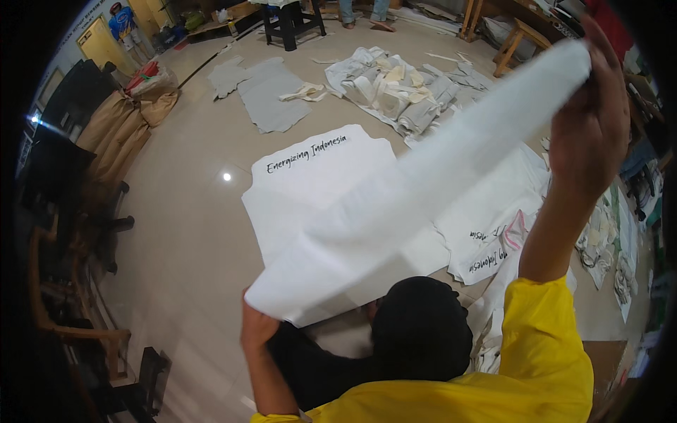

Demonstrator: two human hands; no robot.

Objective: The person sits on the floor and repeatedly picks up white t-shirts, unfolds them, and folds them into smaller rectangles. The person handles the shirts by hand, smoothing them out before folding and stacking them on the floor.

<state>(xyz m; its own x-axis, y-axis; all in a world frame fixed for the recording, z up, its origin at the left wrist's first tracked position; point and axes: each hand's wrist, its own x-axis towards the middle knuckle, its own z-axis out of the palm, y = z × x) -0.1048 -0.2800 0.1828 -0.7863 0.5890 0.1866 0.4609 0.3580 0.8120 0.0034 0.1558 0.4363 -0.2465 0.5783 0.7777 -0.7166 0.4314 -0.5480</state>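
A white fabric panel [381, 206] is stretched slantwise between my two hands, lifted above the floor and blurred in places. Its lower left corner is gripped by my left hand [259, 322]. My right hand [589, 116] is raised high at the right and holds the panel's other end; part of its grip is hidden behind the fingers. Beneath lies a flat cut white panel [317, 153] with black lettering near its top edge. More white panels [486, 185], some lettered, overlap to the right, beside a pink-edged strip [513, 230]. A rounded black cloth-covered shape [423, 328] shows below the held panel.
A heap of white and cream fabric scraps [396, 92] and a grey piece [272, 98] lie farther off. Brown sacks [113, 137] and a wooden chair [84, 333] line the left. A black stool [291, 24], a person in blue [124, 26] and someone's bare feet [381, 25] are behind.
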